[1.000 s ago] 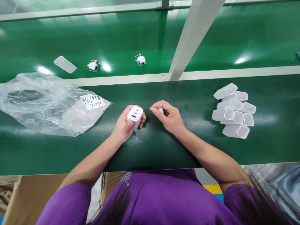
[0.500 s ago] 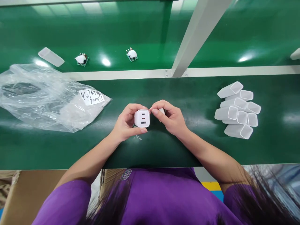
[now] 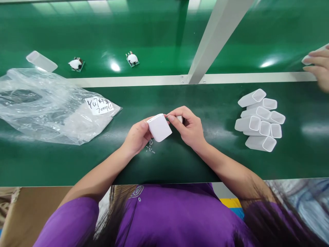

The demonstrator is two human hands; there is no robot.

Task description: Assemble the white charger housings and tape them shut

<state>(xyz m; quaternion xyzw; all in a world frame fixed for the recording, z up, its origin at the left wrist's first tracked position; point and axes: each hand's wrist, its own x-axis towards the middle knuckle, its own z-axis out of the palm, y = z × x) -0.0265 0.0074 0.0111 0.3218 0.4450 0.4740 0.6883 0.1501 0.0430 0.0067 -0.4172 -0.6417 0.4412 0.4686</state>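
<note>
Head view: green table (image 3: pixel 167 171) under both hands, green belt (image 3: pixel 154 31) running beyond them, pale post (image 3: pixel 213 41) rising past the right hand. Clear plastic bag (image 3: pixel 51 103) with a handwritten label, left of the left hand, well apart. Stack of hollow white shells (image 3: pixel 259 123) well right of the right hand, some open ends showing. Left hand (image 3: pixel 136 137) clamped on the white charger (image 3: pixel 159 127), thumb on its near-left edge, broad flat face up; charger sits between the two hands. Right hand (image 3: pixel 190 127) just beside it, fingers curled round a small white piece (image 3: pixel 179 119), mostly hidden; thumb and index tips at the charger's corner, can't tell if touching. Another person's hand (image 3: pixel 321 67), far right beyond the right hand, on a pale piece (image 3: pixel 307 60). Beyond the left hand, on the belt: one loose shell (image 3: pixel 42 61), two circuit boards (image 3: pixel 132 59) with white blobs. Tiny clear bits (image 3: pixel 150 147) just beside the left hand, below the charger.
</note>
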